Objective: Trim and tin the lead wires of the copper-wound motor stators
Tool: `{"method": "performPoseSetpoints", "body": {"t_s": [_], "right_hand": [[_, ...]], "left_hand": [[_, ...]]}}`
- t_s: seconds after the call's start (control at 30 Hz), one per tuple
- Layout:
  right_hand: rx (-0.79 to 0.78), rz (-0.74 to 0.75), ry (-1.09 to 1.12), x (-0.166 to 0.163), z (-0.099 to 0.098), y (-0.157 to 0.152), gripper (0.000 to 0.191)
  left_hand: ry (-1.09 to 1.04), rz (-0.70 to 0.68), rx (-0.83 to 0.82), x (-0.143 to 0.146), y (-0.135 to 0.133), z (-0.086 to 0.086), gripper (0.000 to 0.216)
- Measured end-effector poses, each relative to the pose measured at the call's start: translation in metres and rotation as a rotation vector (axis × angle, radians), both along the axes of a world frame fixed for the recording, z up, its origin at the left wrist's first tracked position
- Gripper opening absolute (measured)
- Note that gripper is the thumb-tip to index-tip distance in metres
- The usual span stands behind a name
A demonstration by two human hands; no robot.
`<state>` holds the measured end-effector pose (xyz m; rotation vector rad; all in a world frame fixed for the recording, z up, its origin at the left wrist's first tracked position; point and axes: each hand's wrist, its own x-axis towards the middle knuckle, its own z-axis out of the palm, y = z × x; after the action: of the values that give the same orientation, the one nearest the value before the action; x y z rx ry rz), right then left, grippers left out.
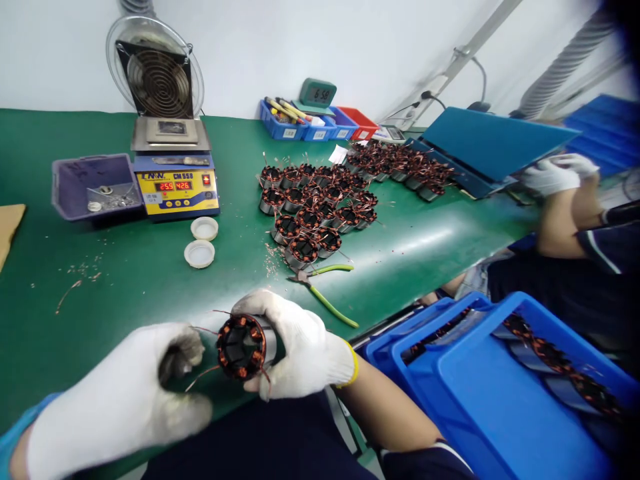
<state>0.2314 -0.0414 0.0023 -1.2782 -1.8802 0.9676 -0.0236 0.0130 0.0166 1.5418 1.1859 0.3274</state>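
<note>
My right hand (295, 347), in a white glove with a yellow cuff, grips a motor stator (233, 350) from its right side. The stator's open end faces me, showing copper coils, a black inner part and loose wire ends sticking out. My left hand (165, 387), also in a white glove, is just left of the stator with fingers curled and the thumb apart. Nothing shows between them, though wire ends reach toward the hand. Beyond my right hand, cutting pliers (303, 277) with green handles lie spread on the green table (240, 280).
Several stators (310, 217) stand in rows beyond the pliers. To the left are a yellow-blue soldering pot unit (180, 193), a purple bin (95, 180) and two white lids (199, 254). Blue crates (500, 373) hold stators at right. A co-worker's gloved hands (560, 172) are farther right.
</note>
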Motion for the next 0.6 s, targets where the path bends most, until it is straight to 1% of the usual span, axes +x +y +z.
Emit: {"method": "performPoseSetpoints", "body": {"t_s": [0.03,0.1,0.17,0.2,0.27,0.33,0.37,0.43,0.5,0.53,0.6], "right_hand": [[-0.010,0.004,0.004,-0.001,-0.001,0.000,0.079],[-0.061,0.026,0.021,-0.001,-0.004,0.000,0.079],[-0.113,0.092,0.068,-0.001,-0.006,0.001,0.080],[-0.126,0.129,0.100,0.000,-0.007,0.001,0.081],[-0.117,0.164,0.146,0.001,-0.009,0.002,0.081],[-0.101,0.138,0.148,0.001,-0.009,0.003,0.081],[-0.095,0.113,0.136,0.002,-0.009,0.003,0.081],[-0.085,0.075,0.088,0.002,-0.007,0.004,0.081],[-0.077,0.065,0.035,0.001,-0.005,0.004,0.082],[-0.070,0.064,0.013,0.000,-0.004,0.004,0.082],[-0.062,0.062,-0.012,0.000,-0.001,0.004,0.080]], "left_hand": [[-0.009,-0.036,-0.059,0.007,-0.002,0.001,0.022],[-0.037,-0.086,-0.192,0.014,-0.001,0.002,0.034],[-0.084,-0.087,-0.301,0.012,0.006,0.003,0.044],[-0.116,-0.067,-0.330,0.008,0.012,0.003,0.047],[-0.201,0.037,-0.302,-0.001,0.023,0.003,0.054],[-0.293,0.171,-0.186,-0.008,0.030,0.000,0.056],[-0.302,0.182,-0.135,-0.008,0.031,-0.002,0.056],[-0.247,0.109,-0.079,-0.004,0.028,-0.006,0.053],[-0.170,0.024,-0.065,0.004,0.020,-0.011,0.043],[-0.147,0.006,-0.067,0.008,0.016,-0.012,0.038],[-0.166,-0.018,-0.079,0.012,0.009,-0.012,0.035]]}}
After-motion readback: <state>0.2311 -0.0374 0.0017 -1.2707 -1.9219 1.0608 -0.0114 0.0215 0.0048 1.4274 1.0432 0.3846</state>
